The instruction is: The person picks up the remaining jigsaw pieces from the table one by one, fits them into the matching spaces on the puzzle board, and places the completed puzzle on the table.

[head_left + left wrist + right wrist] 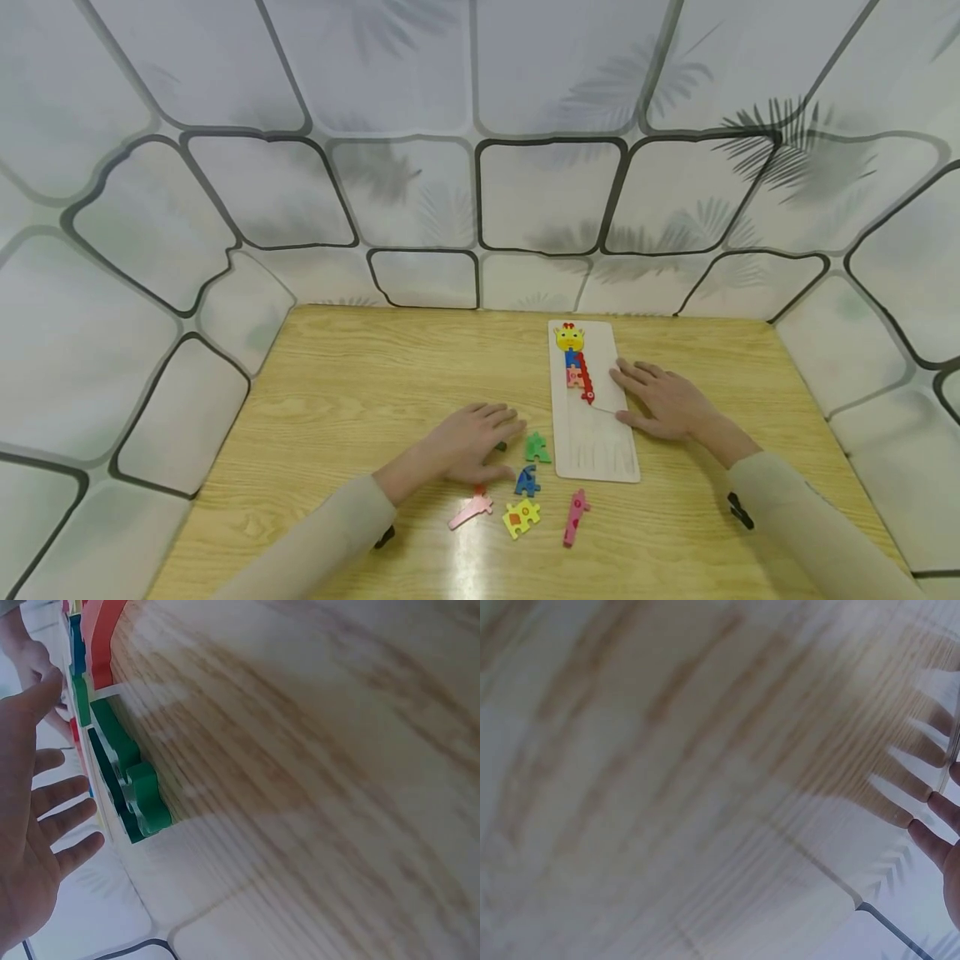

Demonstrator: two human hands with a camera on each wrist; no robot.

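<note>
My left hand (476, 442) hovers with spread fingers over a dark green puzzle piece (135, 780), mostly hidden beneath it in the head view. Close by its fingertips lie a light green piece (537, 447) and a blue piece (527, 481). The right hand (663, 402) rests its fingertips at the right edge of a pale wooden puzzle board (607, 442). On the board sit a yellow giraffe head (570, 337), a red mane strip (586, 379), a blue piece (572, 358) and a pink piece (574, 377).
Toward the table's front lie a yellow piece (521, 517), a magenta leg-shaped piece (575, 517) and a light pink piece (471, 510). The wooden table (337, 375) meets patterned walls (551, 196) at the back and sides.
</note>
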